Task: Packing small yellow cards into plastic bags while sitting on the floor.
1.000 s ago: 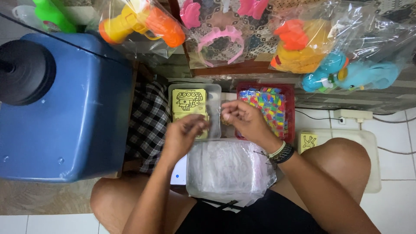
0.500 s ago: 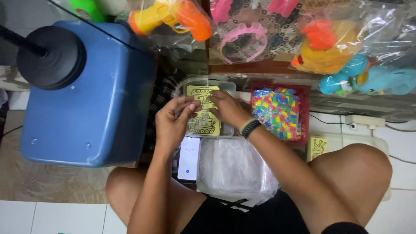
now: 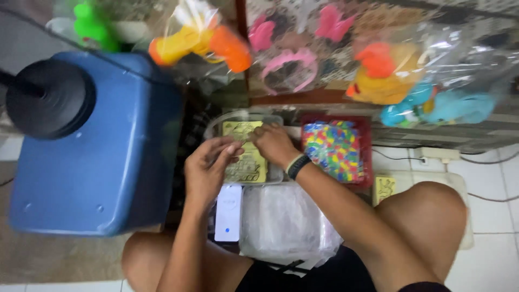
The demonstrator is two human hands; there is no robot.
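The left hand (image 3: pixel 208 165) pinched narrowly at the left edge of a yellow card (image 3: pixel 246 154); the right hand (image 3: pixel 273 143) pressed curled fingers on its top. Motion blur hid how firm either grip was. The card lay in a clear tub (image 3: pixel 240 121), beside a red tray (image 3: pixel 338 148) of coloured bits and above a white phone (image 3: pixel 228 212) and a plastic bag (image 3: pixel 284 224) on the lap. It probably paid to steady the card's edge while the other fingers worked. Half a second earlier the hands sat in nearly the same place over the card; the view had since drifted slightly.
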